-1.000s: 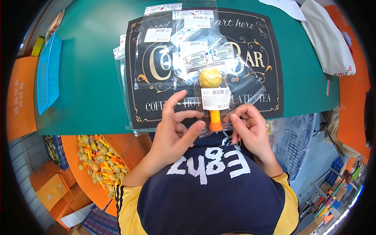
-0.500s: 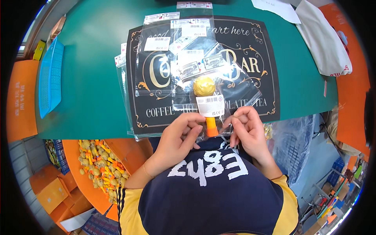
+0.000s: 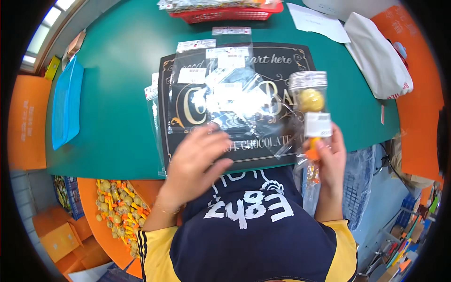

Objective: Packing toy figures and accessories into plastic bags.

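Head view: right hand (image 3: 329, 157) is pinching a clear plastic packet (image 3: 314, 110) at its lower end, fingers closed on it, holding it upright just past the right edge of the black placemat (image 3: 167, 70). Packet's long axis is running away from the body, sealed header at the far end. Inside it a round yellow ball (image 3: 311, 99) is sitting over a white label, with an orange stem showing by the thumb.

Left hand (image 3: 197, 162) is holding nothing, fingers spread wide and slightly blurred, hovering over the placemat's near edge. It is nearer than the right hand to the loose pile of empty clear bags (image 3: 225, 91) lying flat on the placemat, just beyond its fingertips. Bags are thin, glossy film, crinkled, each with a white sticker.

Placemat is lying on a smooth green worktop (image 3: 122, 51). Left of the placemat: a blue tray (image 3: 66, 105). Beyond it: a red basket (image 3: 225, 13). Below the worktop edge, left of the placemat, an orange bin of yellow-and-orange pieces (image 3: 115, 207).
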Demonstrator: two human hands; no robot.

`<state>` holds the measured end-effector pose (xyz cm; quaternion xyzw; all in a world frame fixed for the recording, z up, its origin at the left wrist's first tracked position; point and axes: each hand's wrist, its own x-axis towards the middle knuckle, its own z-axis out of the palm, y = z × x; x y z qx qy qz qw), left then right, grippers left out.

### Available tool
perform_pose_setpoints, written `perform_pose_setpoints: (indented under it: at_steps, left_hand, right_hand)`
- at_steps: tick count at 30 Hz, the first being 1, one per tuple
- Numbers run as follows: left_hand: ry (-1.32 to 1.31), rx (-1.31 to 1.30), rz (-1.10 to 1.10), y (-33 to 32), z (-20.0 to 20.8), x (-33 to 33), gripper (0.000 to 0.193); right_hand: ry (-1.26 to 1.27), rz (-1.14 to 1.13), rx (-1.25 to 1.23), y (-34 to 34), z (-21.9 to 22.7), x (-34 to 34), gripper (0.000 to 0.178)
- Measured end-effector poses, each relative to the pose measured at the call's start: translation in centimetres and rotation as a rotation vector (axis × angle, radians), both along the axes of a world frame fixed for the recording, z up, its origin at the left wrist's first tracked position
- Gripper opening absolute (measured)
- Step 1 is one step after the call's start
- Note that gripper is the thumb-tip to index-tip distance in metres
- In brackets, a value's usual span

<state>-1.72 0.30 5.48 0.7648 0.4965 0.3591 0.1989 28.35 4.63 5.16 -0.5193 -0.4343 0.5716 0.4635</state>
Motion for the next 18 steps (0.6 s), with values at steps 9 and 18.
perform_pose_setpoints:
  at_steps: [9,18]
  left_hand:
    - [0.538,-0.247,0.199,0.5,-0.5,-2.2,0.062]
    - [0.553,-0.195,0.142,-1.0,-0.5,-4.1,0.064]
  right_hand:
    - [0.073,-0.873,0.401,5.5,-3.1,15.6,0.035]
    - [0.161,-1.203,0.18,-1.0,-16.8,27.0,0.025]
